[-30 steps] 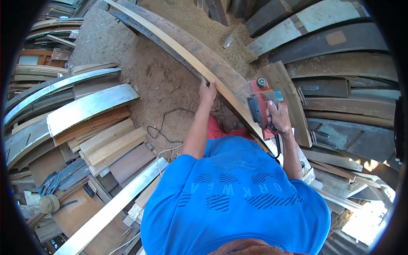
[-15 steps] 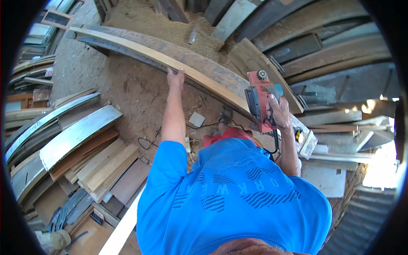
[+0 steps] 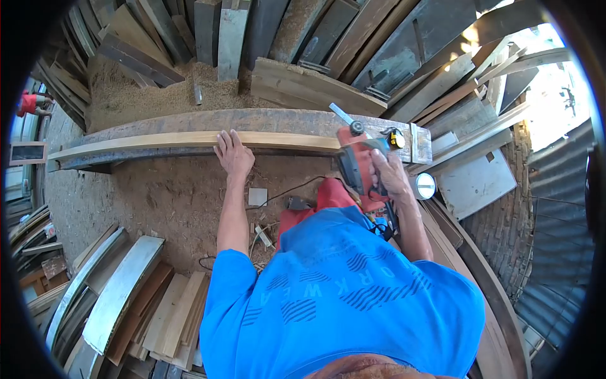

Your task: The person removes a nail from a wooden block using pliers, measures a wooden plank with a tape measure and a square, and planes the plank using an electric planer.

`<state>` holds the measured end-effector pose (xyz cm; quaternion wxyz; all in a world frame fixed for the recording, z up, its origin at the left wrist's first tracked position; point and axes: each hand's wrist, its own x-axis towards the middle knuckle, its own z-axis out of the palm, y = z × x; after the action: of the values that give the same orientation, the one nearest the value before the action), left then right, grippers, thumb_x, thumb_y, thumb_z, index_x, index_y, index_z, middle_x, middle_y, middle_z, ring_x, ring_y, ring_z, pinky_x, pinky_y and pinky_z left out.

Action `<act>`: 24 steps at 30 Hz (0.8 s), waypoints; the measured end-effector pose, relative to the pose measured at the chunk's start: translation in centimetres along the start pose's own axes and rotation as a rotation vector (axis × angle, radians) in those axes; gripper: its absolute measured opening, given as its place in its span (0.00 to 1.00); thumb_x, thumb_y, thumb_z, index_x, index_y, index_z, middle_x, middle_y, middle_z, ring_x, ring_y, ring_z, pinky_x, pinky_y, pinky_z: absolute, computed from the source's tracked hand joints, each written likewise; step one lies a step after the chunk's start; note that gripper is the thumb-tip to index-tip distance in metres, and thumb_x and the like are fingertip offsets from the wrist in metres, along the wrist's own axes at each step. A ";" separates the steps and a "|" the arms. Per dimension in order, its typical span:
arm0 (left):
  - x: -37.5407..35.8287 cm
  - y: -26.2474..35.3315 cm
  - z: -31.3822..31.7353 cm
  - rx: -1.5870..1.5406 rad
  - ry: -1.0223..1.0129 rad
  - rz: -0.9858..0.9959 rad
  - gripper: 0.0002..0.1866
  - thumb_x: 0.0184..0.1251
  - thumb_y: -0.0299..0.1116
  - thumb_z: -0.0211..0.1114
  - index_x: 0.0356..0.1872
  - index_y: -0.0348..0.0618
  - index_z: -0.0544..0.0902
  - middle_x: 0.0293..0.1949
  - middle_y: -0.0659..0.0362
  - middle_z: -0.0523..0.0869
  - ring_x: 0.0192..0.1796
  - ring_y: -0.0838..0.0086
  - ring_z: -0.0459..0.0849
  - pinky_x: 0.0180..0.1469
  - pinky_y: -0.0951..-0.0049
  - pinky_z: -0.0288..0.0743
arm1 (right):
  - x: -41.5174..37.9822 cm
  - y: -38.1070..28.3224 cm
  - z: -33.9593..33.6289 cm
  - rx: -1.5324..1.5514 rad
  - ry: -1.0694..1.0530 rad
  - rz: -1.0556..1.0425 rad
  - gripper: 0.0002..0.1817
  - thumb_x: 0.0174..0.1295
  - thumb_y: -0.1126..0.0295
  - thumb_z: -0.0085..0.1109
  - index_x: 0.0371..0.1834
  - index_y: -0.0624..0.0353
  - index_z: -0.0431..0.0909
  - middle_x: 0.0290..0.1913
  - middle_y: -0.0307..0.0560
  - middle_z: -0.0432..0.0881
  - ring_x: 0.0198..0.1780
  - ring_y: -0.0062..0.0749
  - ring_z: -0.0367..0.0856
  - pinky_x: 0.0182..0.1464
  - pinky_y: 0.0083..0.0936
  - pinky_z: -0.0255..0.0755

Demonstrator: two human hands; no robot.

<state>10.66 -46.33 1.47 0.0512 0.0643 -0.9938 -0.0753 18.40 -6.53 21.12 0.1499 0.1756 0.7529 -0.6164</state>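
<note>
1. The left hand (image 3: 235, 155), at 11 o'clock, lies open, fingers spread over the pale wooden strip (image 3: 170, 139).
2. The right hand (image 3: 392, 175), at 1 o'clock, grips the red power planer (image 3: 361, 165) by the strip's 3-o'clock end.
3. Strip and yellow tape measure (image 3: 396, 138) lie on the desk (image 3: 271, 119).

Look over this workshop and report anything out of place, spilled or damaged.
Loose sawdust lies heaped beyond the bench, perhaps just ordinary waste. On the near side, a pale square piece lies flat on the dirt floor, looking stray. No clear damage shows.
</note>
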 end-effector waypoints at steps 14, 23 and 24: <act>-0.9 2.8 0.7 0.002 0.055 -0.107 0.38 0.64 0.40 0.64 0.74 0.36 0.66 0.75 0.35 0.63 0.76 0.38 0.60 0.73 0.37 0.59 | 1.9 1.4 -14.0 -0.039 0.239 0.017 0.20 0.75 0.48 0.58 0.38 0.55 0.78 0.25 0.32 0.76 0.20 0.13 0.72 0.19 0.16 0.66; -8.7 24.9 7.2 -0.777 0.014 -0.736 0.42 0.67 0.54 0.67 0.65 0.21 0.66 0.67 0.29 0.69 0.70 0.43 0.71 0.72 0.51 0.63 | 12.0 2.3 -22.4 -0.264 -0.077 0.023 0.24 0.74 0.50 0.58 0.53 0.63 0.79 0.25 0.37 0.77 0.22 0.18 0.74 0.22 0.22 0.69; -8.6 28.9 7.4 -0.839 0.032 -0.820 0.45 0.67 0.56 0.67 0.65 0.20 0.65 0.66 0.30 0.71 0.70 0.44 0.71 0.73 0.53 0.62 | 13.9 2.6 -23.3 -0.349 -0.152 -0.004 0.24 0.74 0.49 0.58 0.51 0.64 0.79 0.25 0.38 0.78 0.22 0.20 0.75 0.23 0.24 0.70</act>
<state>14.86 -15.78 -2.05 0.0537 0.4187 -0.7721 -0.4751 6.96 17.89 17.22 0.2334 0.0982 0.8353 -0.4881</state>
